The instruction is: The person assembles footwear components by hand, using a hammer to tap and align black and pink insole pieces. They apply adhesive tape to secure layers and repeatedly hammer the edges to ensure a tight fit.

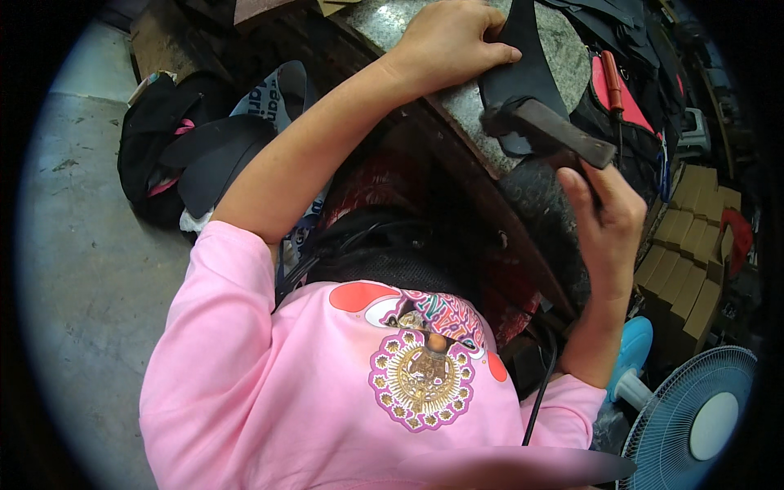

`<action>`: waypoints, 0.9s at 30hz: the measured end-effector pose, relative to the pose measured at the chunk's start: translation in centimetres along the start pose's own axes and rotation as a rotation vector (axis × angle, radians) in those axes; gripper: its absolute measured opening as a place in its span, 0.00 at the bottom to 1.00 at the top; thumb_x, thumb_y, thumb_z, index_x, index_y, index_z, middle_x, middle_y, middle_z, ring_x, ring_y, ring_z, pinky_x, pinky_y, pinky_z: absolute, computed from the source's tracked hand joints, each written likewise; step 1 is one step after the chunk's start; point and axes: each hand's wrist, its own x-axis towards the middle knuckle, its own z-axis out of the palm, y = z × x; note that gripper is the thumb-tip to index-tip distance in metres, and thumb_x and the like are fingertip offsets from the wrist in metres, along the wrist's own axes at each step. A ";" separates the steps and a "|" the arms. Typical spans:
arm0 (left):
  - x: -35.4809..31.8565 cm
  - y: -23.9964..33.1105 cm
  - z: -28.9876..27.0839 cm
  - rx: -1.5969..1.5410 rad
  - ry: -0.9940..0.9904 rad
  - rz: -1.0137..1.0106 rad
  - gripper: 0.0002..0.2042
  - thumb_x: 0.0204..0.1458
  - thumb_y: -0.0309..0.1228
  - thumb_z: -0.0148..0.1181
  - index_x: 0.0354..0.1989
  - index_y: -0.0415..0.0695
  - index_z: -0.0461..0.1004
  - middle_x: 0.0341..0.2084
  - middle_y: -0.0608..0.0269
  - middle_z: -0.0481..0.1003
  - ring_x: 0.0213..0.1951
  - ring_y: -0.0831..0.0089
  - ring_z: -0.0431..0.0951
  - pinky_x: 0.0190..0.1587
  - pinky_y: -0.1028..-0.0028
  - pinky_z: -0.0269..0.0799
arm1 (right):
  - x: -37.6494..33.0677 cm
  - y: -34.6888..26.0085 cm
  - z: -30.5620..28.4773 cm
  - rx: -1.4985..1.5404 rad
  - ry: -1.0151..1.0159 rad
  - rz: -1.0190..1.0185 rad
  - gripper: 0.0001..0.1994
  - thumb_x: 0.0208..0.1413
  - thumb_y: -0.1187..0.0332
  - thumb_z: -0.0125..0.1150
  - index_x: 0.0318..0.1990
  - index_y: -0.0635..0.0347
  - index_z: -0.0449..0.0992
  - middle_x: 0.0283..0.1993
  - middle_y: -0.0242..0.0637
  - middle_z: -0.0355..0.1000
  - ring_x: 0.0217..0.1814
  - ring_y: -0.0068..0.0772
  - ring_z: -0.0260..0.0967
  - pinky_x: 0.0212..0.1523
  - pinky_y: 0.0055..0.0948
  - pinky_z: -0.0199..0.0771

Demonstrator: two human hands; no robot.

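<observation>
Left hand: your left hand (453,41) presses flat, fingers spread, on the black leather piece (527,77).
Right hand: your right hand (604,216) is clenched around the handle of a hammer (547,131).
Hammer head: it rests on the leather's lower end.
Leather piece: it lies on the round stone slab (563,41).
Nearby: red-handled tool (612,82) beside the slab; blue fan (694,416) at lower right; cardboard boxes (686,261) at right.

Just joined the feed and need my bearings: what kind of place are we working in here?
Probably a small shoemaking or leather workshop. The left hand pins a dark leather piece on a round stone slab, the right hand holds a hammer, and more dark cut pieces lie beside stacked cardboard boxes.
</observation>
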 end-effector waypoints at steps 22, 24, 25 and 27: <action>0.1 -0.7 1.2 0.081 -0.043 -0.004 0.12 0.59 0.38 0.57 0.45 0.44 0.74 0.30 0.48 0.79 0.35 0.49 0.80 0.38 0.55 0.74 | -1.7 -0.9 0.4 0.112 -0.102 0.156 0.16 0.62 0.67 0.63 0.53 0.67 0.78 0.28 0.34 0.72 0.27 0.17 0.65 0.29 0.21 0.67; 0.0 -0.8 1.0 -0.018 -0.058 -0.074 0.18 0.58 0.42 0.58 0.29 0.37 0.77 0.26 0.42 0.76 0.32 0.45 0.78 0.35 0.55 0.70 | -2.5 -0.7 0.0 0.133 -0.067 0.159 0.16 0.61 0.67 0.64 0.52 0.67 0.78 0.27 0.33 0.72 0.26 0.18 0.65 0.29 0.22 0.67; -0.1 -0.8 0.9 -0.047 -0.038 -0.084 0.18 0.58 0.42 0.59 0.29 0.37 0.77 0.27 0.42 0.76 0.32 0.45 0.77 0.35 0.55 0.70 | -2.9 -0.5 -0.6 0.119 -0.032 0.100 0.16 0.61 0.67 0.65 0.51 0.68 0.78 0.27 0.33 0.72 0.25 0.18 0.65 0.28 0.23 0.66; 0.0 -0.8 0.8 -0.109 0.010 -0.092 0.18 0.58 0.43 0.60 0.28 0.36 0.77 0.27 0.42 0.75 0.32 0.45 0.77 0.35 0.56 0.70 | -3.5 0.0 -1.8 0.096 -0.042 0.115 0.15 0.60 0.67 0.66 0.50 0.69 0.79 0.27 0.34 0.73 0.25 0.19 0.65 0.27 0.23 0.66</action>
